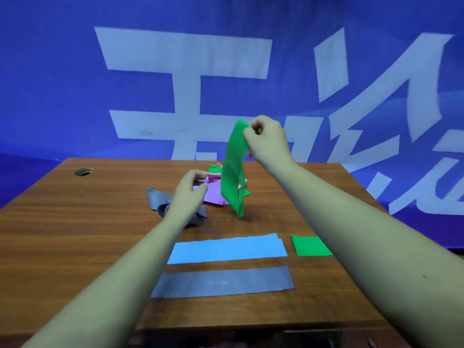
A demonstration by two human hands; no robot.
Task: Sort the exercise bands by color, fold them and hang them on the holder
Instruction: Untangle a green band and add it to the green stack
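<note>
Right hand: fingers curled tight, thumb and fingertips pinching the top end of a long thin green rubbery exercise band. Band hangs down from the pinch, slightly twisted, smooth matte sheet, lower end close to the tabletop; can't tell if it touches. Left hand: lower and further left, fingers loosely curved with a narrow gap to the thumb, nothing clearly gripped. Its fingertips are just beside a crumpled lilac band; can't tell if touching. Lilac band sits in a loose pile mid-table, behind the hanging green one, with a magenta band and another green scrap at the far side. A crumpled grey band lies at the pile's left, partly under the left wrist. Nearer: a flat light blue band strip laid left-right, a flat grey band strip parallel just near of it, not touching. A folded green square sits just right of the blue strip's end, partly hidden by the right forearm. All on a brown wood-grain laminate table with a round cable hole at the far left. Behind it, a blue fabric banner with large white characters fills the background.
</note>
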